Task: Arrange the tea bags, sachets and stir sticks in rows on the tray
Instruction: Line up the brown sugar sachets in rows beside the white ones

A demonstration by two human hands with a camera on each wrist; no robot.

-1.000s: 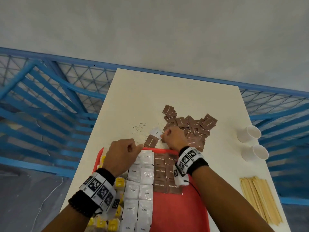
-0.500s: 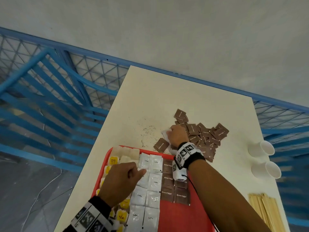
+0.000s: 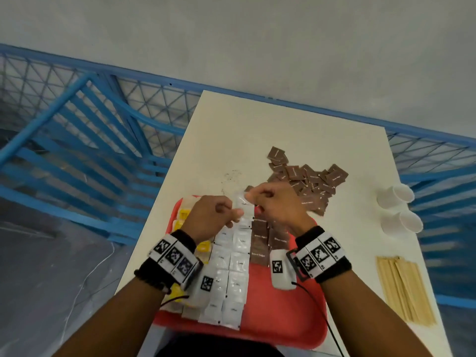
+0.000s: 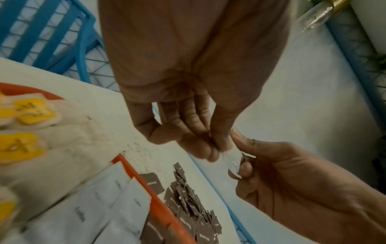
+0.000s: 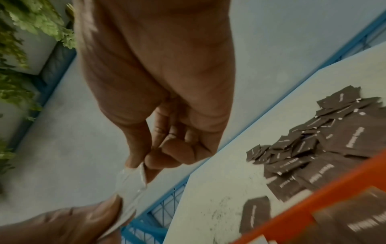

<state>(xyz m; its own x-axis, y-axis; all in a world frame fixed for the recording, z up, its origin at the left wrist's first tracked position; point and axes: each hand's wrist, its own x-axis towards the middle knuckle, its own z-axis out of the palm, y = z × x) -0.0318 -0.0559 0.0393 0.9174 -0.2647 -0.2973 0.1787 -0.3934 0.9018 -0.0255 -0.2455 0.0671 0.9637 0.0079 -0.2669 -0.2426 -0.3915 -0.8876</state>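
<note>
Both hands pinch one white sachet (image 3: 242, 202), lifted over the tray's (image 3: 283, 318) far edge: left hand (image 3: 211, 219) low, right hand (image 3: 277, 202) high. Earlier, right hand worked the tabletop pile alone, left rested on tray rows.

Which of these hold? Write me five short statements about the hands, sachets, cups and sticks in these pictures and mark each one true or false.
1. Both the left hand and the right hand pinch one small white paper sachet. True.
2. The loose pile of brown sugar sachets lies on the red plastic tray. False: the pile lies on the white table, beyond the tray's far edge.
3. The bundle of pale wooden stir sticks is already on the tray. False: it lies on the table, right of the tray.
4. Two white paper cups lie on their sides near the table's right edge. True.
5. Yellow-tagged tea bags fill the tray's right side. False: they are on its left side.
</note>
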